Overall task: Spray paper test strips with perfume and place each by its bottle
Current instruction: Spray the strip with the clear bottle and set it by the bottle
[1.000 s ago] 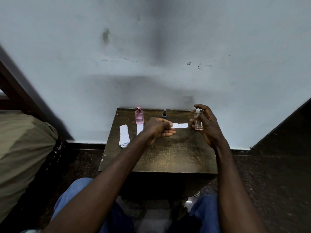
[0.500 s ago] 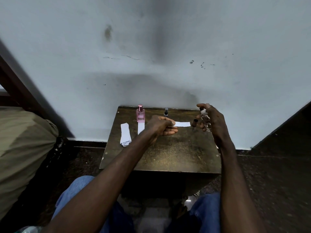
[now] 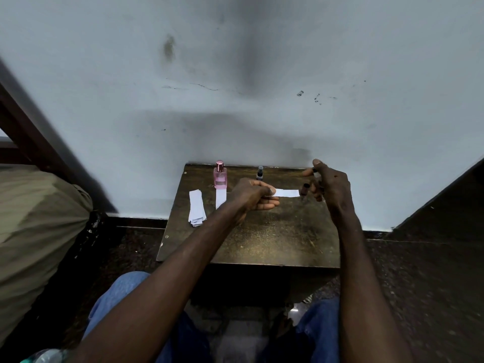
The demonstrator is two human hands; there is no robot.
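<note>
Table (image 3: 262, 239): square, dark, scuffed and speckled top, set against a pale wall (image 3: 235, 100).
Pink bottle (image 3: 219, 176): rectangular glass holding pink liquid, rosy metallic cap, upright at the far edge. A laid strip (image 3: 220, 197) lies flat just near of it.
Dark bottle (image 3: 259, 172): small, upright, further right.
Stack (image 3: 197, 211): loose white paper strips at far left.
Left hand (image 3: 252, 196): pinches one end of the held strip (image 3: 288, 192), which is level above the table.
Right hand (image 3: 328, 186): fingers curled round the clear bottle (image 3: 315, 174), blurred and mostly hidden. The forefinger is raised over its top.
</note>
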